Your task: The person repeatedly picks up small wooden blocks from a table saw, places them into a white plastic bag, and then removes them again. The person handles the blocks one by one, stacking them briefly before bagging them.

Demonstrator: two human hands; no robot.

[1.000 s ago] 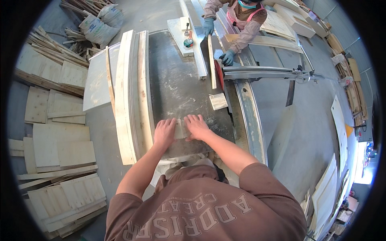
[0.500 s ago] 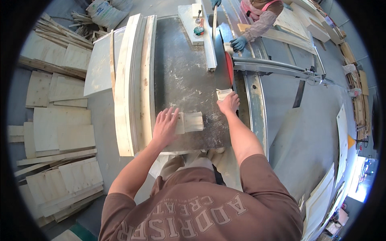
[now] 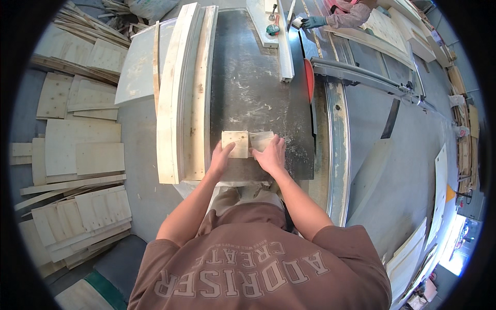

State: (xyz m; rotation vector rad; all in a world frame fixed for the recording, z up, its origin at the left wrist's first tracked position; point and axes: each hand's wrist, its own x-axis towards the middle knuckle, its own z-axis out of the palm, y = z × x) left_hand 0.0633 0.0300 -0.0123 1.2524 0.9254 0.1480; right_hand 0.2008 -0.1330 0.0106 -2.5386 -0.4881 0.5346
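Note:
Near the front of the dark saw table (image 3: 243,88), two small groups of pale wooden blocks lie side by side. My left hand (image 3: 221,157) is closed on the left edge of the left wooden block (image 3: 235,142), its thumb on top. My right hand (image 3: 269,155) is closed around the right wooden block (image 3: 261,138), with fingers reaching to the seam between the two groups. The undersides of the blocks are partly hidden by my hands.
A red curved piece (image 3: 309,81) stands at the saw slot, right of a metal fence (image 3: 285,57). Long boards (image 3: 178,98) line the table's left side. Across the table, a co-worker's gloved hand (image 3: 313,22) holds a small pale block. Plywood offcuts (image 3: 82,144) cover the left floor.
My right hand has moved left from beside the red piece to the blocks, bringing a wooden block. My left hand has closed on the left block. The co-worker's gloved hand has moved farther back.

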